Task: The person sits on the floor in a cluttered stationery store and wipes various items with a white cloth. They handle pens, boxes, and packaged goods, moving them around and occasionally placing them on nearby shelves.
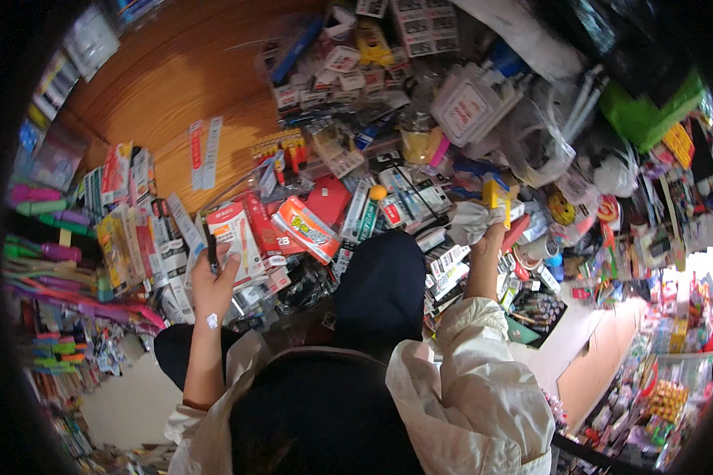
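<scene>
A slim black pen (212, 246) is held between the thumb and fingers of my left hand (215, 279), beside a red and white pencil box (236, 228). On the right, my right hand (492, 238) is closed on a crumpled translucent plastic bag (469, 222); a yellow item (497, 199) stands against its fingers, and whether I grip that too is unclear. Between the hands lie an orange and white packet (306, 230), a red 2B pencil box (273, 228), a red packet (327, 199) and a small orange ball (378, 192).
Stationery piles surround me. Two ruler-like strips (205, 153) lie on the wooden surface (154, 89). Farther back are small cartons (425, 27) and a clear plastic case (464, 110). Colourful pens (53, 249) stand at left, and a box of pens (538, 312) is at right.
</scene>
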### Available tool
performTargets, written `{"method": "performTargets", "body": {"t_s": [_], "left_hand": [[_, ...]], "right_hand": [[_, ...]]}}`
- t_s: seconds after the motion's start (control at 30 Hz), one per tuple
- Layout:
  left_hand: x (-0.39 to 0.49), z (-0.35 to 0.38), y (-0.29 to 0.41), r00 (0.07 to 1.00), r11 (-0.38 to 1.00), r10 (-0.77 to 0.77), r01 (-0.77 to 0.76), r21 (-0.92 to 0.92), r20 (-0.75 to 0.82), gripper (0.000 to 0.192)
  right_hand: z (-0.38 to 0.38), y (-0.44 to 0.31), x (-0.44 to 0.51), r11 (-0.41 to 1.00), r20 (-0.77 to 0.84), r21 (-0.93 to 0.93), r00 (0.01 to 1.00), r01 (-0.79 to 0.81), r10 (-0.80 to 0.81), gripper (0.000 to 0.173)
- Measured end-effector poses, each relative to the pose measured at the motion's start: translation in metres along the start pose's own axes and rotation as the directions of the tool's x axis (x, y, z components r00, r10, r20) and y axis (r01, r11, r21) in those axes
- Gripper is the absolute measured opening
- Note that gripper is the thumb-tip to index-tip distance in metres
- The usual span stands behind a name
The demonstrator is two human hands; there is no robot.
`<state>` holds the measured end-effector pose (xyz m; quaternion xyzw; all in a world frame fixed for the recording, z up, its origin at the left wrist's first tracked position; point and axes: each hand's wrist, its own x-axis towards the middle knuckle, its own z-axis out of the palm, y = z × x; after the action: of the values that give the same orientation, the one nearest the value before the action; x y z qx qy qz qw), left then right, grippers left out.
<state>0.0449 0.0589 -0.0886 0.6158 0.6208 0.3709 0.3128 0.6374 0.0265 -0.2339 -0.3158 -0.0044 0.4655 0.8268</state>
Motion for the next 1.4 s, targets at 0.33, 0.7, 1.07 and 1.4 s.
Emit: {"method": "performTargets", "body": {"t_s": [0.33, 0.7, 1.07, 1.4], "left_hand": [[0.058, -0.02, -0.003, 0.991, 1.0, -0.004, 0.004, -0.004, -0.131, 0.03], [0.252, -0.005, -0.063, 0.957, 0.744, -0.281, 0.265, 0.614, -0.074, 0.054], [0.29, 0.014, -0.096, 0.966, 0.791, -0.25, 0.166, 0.589, 0.063, 0.039], [0.118, -0.056, 0.025, 0.835, 0.862, -0.105, 0.347, -0.369, 0.54, 0.031]], "right_hand": [[0.064, 0.037, 0.069, 0.95, 0.266, -0.101, 0.912, -0.296, 0.313, 0.047], [0.189, 0.116, -0.137, 0.879, 0.161, -0.366, 0.909, -0.307, 0.385, 0.023], [0.221, 0.161, -0.138, 0.742, 0.041, -0.586, 0.903, -0.325, 0.427, 0.024], [0.35, 0.219, -0.175, 0.601, 0.461, -0.799, 0.616, -0.025, 0.639, 0.032]]}}
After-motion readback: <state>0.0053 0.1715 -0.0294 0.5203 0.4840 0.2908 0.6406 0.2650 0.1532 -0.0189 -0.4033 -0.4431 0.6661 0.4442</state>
